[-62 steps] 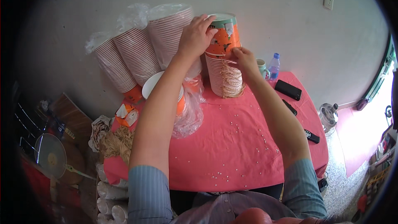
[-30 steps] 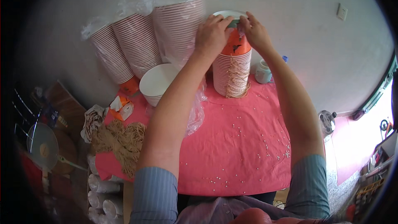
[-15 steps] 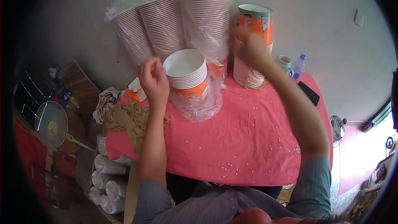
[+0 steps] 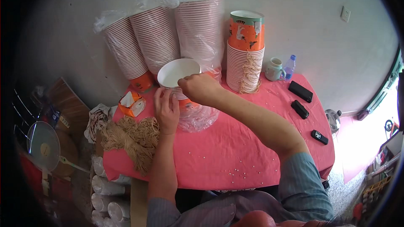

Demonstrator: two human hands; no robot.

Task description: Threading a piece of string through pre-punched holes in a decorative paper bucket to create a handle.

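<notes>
In front of me, white-lined orange paper buckets (image 4: 176, 71) stand nested in a short stack, the top one's mouth facing up. My left hand (image 4: 167, 111) is at the near left side of this stack, fingers stretched up and touching the rims. My right hand (image 4: 200, 87) is closed at the right near edge of the top bucket; its fingertips are hidden, so I cannot tell what they pinch. Crumpled clear plastic (image 4: 198, 121) surrounds the base of the stack. To the right, a taller bucket stack (image 4: 245, 65) carries an upside-down orange and green bucket (image 4: 247, 33), with tan strings hanging down its front.
Tall plastic-wrapped bucket stacks (image 4: 200, 29) stand along the wall. A tan string bundle (image 4: 132, 136) and an orange tissue pack (image 4: 132, 104) lie left on the red tablecloth (image 4: 219, 151). A mug (image 4: 275, 69), a bottle (image 4: 290, 67), dark small objects (image 4: 300, 91) and scattered white beads are also there.
My right hand has moved left and nearer, from the taller stack to the open bucket's rim. My left hand has come down slightly against the short stack. The whole view has shifted.
</notes>
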